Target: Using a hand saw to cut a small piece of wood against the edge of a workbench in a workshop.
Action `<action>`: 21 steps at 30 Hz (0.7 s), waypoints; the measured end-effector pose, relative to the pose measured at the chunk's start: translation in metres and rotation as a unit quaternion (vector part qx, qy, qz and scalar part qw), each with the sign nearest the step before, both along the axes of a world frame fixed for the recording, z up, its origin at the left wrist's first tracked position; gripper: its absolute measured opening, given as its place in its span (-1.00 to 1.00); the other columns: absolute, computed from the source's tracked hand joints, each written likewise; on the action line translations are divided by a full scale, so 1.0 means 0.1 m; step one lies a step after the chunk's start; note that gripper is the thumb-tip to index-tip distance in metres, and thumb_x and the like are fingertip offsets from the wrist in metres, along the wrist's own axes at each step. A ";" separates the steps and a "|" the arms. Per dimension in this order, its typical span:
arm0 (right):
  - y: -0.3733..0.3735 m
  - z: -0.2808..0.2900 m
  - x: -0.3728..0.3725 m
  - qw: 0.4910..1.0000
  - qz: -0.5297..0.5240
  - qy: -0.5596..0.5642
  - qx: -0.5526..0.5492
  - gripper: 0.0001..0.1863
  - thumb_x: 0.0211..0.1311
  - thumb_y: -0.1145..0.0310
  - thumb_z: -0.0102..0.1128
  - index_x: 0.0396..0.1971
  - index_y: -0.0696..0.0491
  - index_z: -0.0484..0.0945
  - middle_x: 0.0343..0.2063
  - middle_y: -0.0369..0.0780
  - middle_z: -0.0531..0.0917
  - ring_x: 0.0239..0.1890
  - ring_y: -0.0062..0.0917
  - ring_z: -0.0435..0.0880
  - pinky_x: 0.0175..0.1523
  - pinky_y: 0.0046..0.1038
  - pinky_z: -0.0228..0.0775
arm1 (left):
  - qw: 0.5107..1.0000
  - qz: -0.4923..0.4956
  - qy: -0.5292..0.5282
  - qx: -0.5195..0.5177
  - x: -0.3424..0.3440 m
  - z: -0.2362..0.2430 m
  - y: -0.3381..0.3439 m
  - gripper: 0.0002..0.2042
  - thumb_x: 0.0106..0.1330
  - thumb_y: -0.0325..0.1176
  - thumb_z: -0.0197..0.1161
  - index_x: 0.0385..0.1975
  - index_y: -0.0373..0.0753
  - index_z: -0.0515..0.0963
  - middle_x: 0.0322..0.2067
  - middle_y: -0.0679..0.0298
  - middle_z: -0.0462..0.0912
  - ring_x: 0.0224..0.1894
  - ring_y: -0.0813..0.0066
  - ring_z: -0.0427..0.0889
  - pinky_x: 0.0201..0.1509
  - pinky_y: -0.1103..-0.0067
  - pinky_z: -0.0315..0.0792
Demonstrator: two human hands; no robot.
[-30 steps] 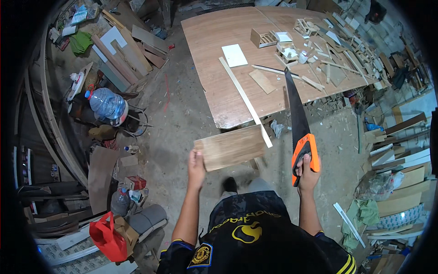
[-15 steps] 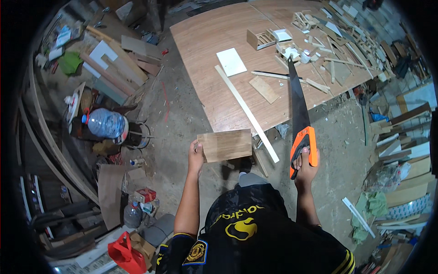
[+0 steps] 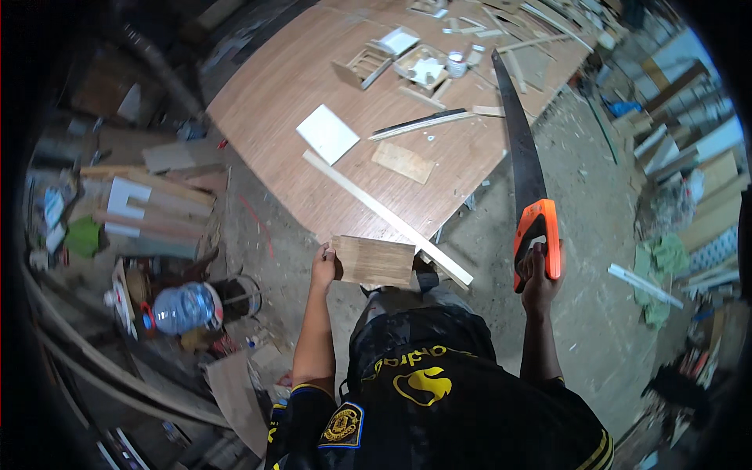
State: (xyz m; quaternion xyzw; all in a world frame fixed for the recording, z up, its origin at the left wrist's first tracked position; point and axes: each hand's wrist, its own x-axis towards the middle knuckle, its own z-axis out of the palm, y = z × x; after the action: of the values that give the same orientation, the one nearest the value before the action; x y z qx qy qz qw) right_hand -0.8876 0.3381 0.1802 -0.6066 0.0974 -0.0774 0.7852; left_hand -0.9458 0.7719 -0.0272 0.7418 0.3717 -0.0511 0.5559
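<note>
The saw blade (image 3: 521, 137) is dark, matt metal; the saw handle (image 3: 551, 239) is smooth orange plastic. The board (image 3: 374, 261) is matt brown wood, its grain showing. The table (image 3: 266, 117) is smooth wood with a faint sheen, the strip (image 3: 376, 207) pale bare wood, the panel (image 3: 327, 133) smooth and white. The jug (image 3: 184, 308) is clear, glossy plastic, the shirt (image 3: 486, 407) black cloth, the floor (image 3: 591, 258) rough, matt, concrete-like

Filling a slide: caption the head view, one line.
Left hand holding a wooden board, right hand gripping an orange-handled saw, before a scrap-strewn wooden table.
</note>
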 end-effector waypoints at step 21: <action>1.71 0.10 -0.80 0.923 -0.355 0.042 -0.140 -0.87 0.41 0.45 0.01 -0.33 0.04 0.26 -0.74 -0.40 0.27 -0.76 -0.76 0.18 -0.64 -0.64 0.01 | 0.732 -0.626 -0.198 0.181 1.45 0.10 0.30 -0.41 0.12 -0.27 0.39 0.19 -0.23 0.41 0.19 0.01 0.35 0.26 -0.08 0.27 0.34 0.14 0.18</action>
State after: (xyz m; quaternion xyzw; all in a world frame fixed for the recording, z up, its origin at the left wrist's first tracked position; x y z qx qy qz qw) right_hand -0.9673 0.5093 0.1906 -0.6385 0.3273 -0.3390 0.6085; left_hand -0.8011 0.8017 -0.0176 0.8866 -0.2927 -0.1711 0.3146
